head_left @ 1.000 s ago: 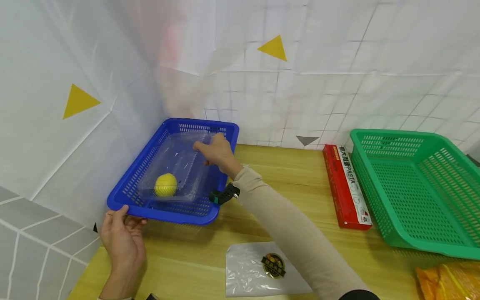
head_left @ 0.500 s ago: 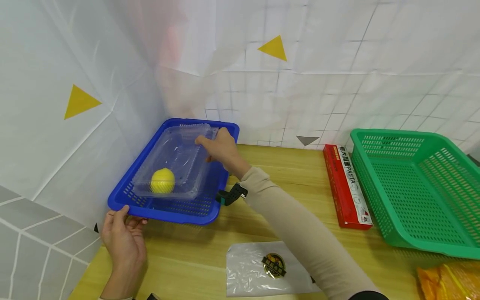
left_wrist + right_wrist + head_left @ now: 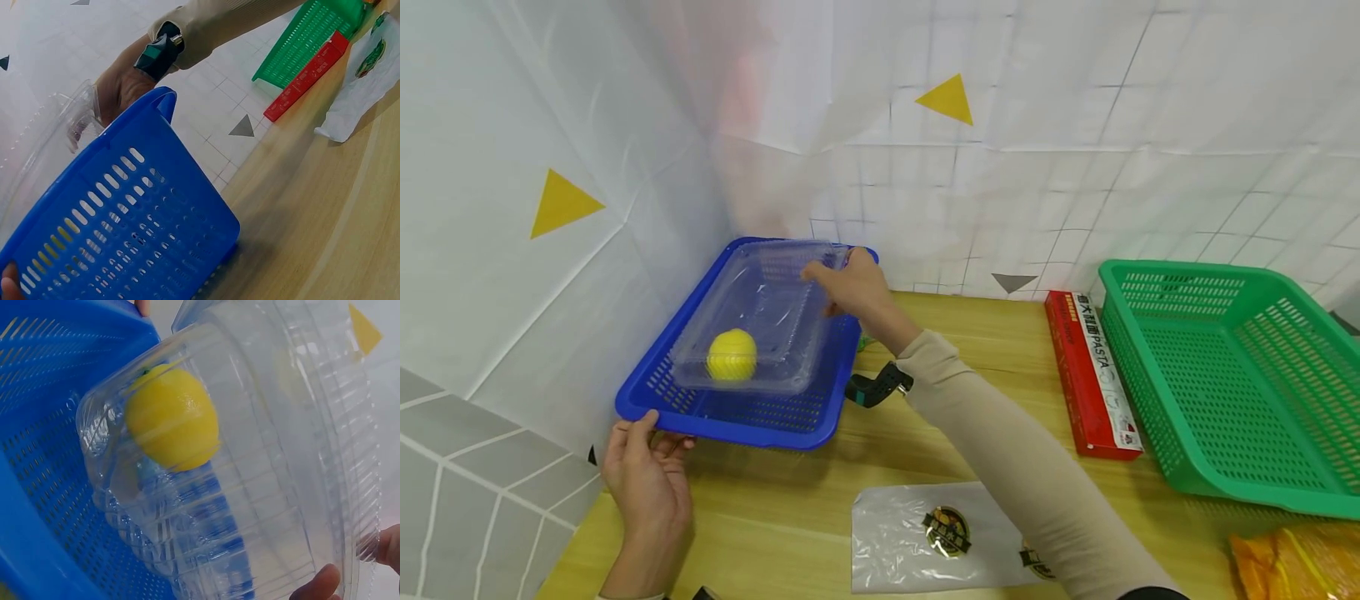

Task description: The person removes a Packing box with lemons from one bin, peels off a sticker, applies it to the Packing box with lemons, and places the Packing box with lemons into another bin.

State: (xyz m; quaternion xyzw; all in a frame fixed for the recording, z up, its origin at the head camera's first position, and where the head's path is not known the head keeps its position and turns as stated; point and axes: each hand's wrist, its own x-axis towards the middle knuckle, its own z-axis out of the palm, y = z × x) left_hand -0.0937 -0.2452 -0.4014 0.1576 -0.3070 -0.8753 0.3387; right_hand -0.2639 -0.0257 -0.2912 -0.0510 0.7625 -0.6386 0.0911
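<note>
My right hand (image 3: 853,287) grips the right edge of a clear plastic clamshell box (image 3: 767,308), which is raised and tilted over the blue basket (image 3: 775,435). Inside the box, at its near end, lies a yellow lemon (image 3: 732,355); the right wrist view shows the lemon (image 3: 174,417) through the clear wall. My left hand (image 3: 647,475) pinches the basket's near left corner rim between thumb and fingers. In the left wrist view only some fingertips (image 3: 10,284) show at the rim, and the basket's side (image 3: 125,219) hides most of the box.
On the wooden table (image 3: 775,517) lies a white plastic bag (image 3: 898,542) with a round label. A red pasta box (image 3: 1090,379) stands beside a green basket (image 3: 1206,375) to the right. An orange packet (image 3: 1300,558) is at the lower right. White sheeting (image 3: 1037,192) rises behind.
My right hand has lifted the clamshell box, lemon inside, up out of the blue basket and slightly rightward. My left hand stays on the basket rim.
</note>
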